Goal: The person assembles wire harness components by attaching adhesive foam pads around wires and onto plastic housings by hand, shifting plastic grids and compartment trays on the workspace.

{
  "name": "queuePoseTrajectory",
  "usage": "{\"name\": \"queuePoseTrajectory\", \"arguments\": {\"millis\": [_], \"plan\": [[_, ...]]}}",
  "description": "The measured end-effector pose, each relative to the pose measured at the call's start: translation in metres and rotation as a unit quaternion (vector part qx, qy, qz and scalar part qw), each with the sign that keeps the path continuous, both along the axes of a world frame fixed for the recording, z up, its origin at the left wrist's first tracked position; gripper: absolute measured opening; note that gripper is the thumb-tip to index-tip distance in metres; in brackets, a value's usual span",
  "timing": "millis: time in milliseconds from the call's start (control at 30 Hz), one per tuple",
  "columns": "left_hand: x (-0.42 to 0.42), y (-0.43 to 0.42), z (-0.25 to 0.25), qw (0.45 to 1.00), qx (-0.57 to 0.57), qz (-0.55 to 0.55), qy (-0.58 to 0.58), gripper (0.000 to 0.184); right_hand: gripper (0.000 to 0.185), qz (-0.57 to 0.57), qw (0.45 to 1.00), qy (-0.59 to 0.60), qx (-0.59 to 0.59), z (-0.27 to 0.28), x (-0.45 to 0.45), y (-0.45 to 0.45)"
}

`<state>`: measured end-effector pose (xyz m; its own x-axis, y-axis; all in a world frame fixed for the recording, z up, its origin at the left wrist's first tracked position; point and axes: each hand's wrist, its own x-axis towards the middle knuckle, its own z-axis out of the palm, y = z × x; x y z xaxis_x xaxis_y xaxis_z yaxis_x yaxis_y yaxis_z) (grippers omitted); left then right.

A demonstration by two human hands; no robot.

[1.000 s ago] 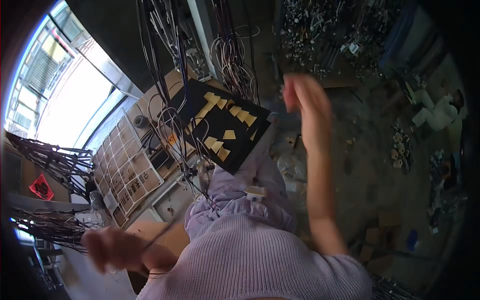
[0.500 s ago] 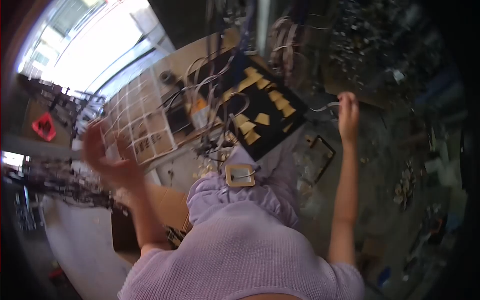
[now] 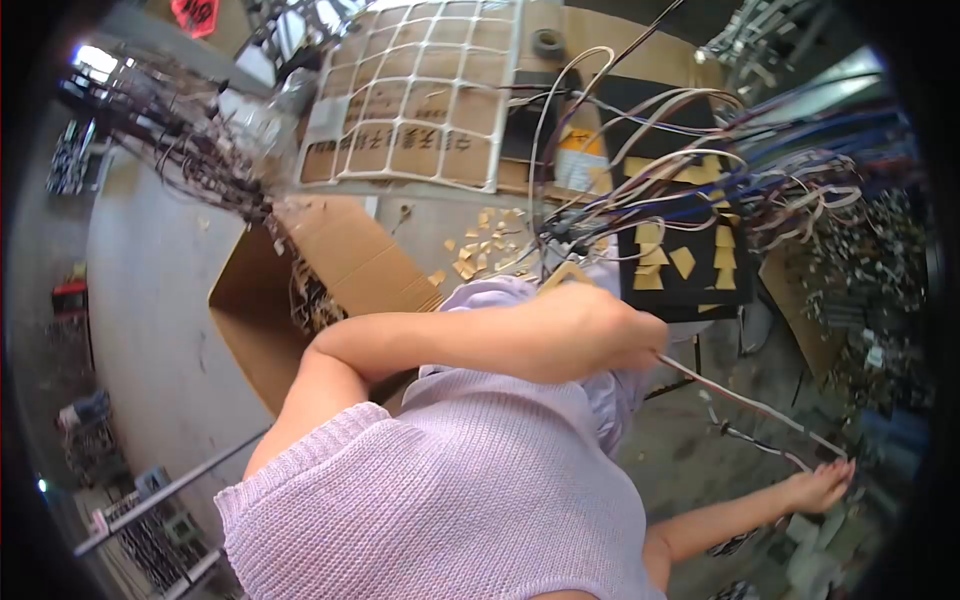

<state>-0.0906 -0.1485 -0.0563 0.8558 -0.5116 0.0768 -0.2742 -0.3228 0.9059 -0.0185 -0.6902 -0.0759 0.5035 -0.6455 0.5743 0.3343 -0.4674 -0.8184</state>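
My left hand reaches across my body, its fingers closed round one end of a thin white and reddish cable. That cable runs slanting down to my right hand, which pinches it out at the lower right. A second stretch of wire with a dark part hangs close to my right hand. Beyond my left hand lies a black board bearing several yellow tape pieces. A bundle of cables spreads over the board. On my lap, a yellowish square frame is partly hidden by my left hand.
To the left stands an open cardboard box with dark wires inside. Behind it, a white grid lies on cardboard, near a dark tape roll. Small yellow scraps are scattered on the table. Wire bundles hang at left.
My left hand has swung from the far left across my body and now grips the cable. My right hand has moved lower and further right. The view has turned.
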Motion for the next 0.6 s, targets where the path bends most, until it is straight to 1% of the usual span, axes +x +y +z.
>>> {"name": "queuePoseTrajectory", "arguments": {"millis": [33,100,133,167,200,233,267,300,333,367,400,433,467,500,533,567,600], "plan": [[-0.008,0.013,-0.014,0.999,0.03,0.036,-0.008,0.016,0.027,-0.031,0.999,-0.012,-0.006,0.001,0.0,0.009],[-0.025,0.025,-0.037,0.997,0.042,0.069,0.007,0.015,0.029,-0.099,0.986,0.006,-0.135,0.003,-0.007,0.044],[-0.031,0.028,-0.045,0.995,0.047,0.082,0.014,0.014,0.038,-0.122,0.953,-0.05,-0.273,-0.013,-0.006,0.027],[-0.035,0.027,-0.05,0.994,0.06,0.088,-0.013,0.013,0.055,-0.278,0.897,-0.066,-0.339,-0.003,-0.015,0.101],[-0.038,0.021,-0.055,0.992,0.072,0.093,-0.039,0.012,0.071,-0.293,0.808,-0.061,-0.508,0.003,-0.024,0.141],[-0.039,0.014,-0.058,0.99,0.084,0.095,-0.064,0.011,0.061,-0.098,0.819,-0.037,-0.565,0.001,-0.033,0.189],[-0.037,0.011,-0.052,0.991,0.085,0.078,-0.071,0.009,0.052,0.194,0.837,0.045,-0.509,0.002,-0.039,0.247],[-0.036,0.015,-0.047,0.99,0.069,0.085,-0.084,0.009,0.043,0.42,0.783,0.14,-0.437,0.008,-0.043,0.298],[-0.035,0.02,-0.042,0.99,0.051,0.092,-0.098,0.009,0.036,0.55,0.705,0.188,-0.406,0.009,-0.046,0.334],[-0.033,0.025,-0.036,0.988,0.032,0.1,-0.111,0.009,0.028,0.585,0.691,0.189,-0.381,-0.004,-0.051,0.351],[-0.032,0.044,-0.022,0.989,0.099,0.093,-0.063,0.015,0.021,0.62,0.673,0.188,-0.357,-0.017,-0.054,0.364],[-0.036,0.068,-0.017,0.987,0.019,0.151,-0.056,0.016,0.018,0.639,0.665,0.168,-0.349,-0.015,-0.051,0.381],[-0.035,0.093,-0.024,0.956,0.009,0.276,-0.096,0.019,0.017,0.658,0.656,0.149,-0.339,-0.011,-0.048,0.401],[-0.037,0.123,-0.028,0.909,-0.033,0.408,-0.075,0.02,0.017,0.676,0.648,0.13,-0.325,-0.009,-0.045,0.424],[-0.025,0.161,-0.034,0.82,0.034,0.549,-0.155,0.019,0.014,0.666,0.648,0.136,-0.343,-0.008,-0.041,0.45],[-0.016,0.21,-0.055,0.718,0.18,0.63,-0.233,0.023,0.012,0.654,0.649,0.14,-0.361,-0.008,-0.036,0.479],[-0.012,0.261,-0.081,0.599,0.354,0.674,-0.247,0.037,0.009,0.635,0.66,0.103,-0.389,-0.015,-0.03,0.508]]}}
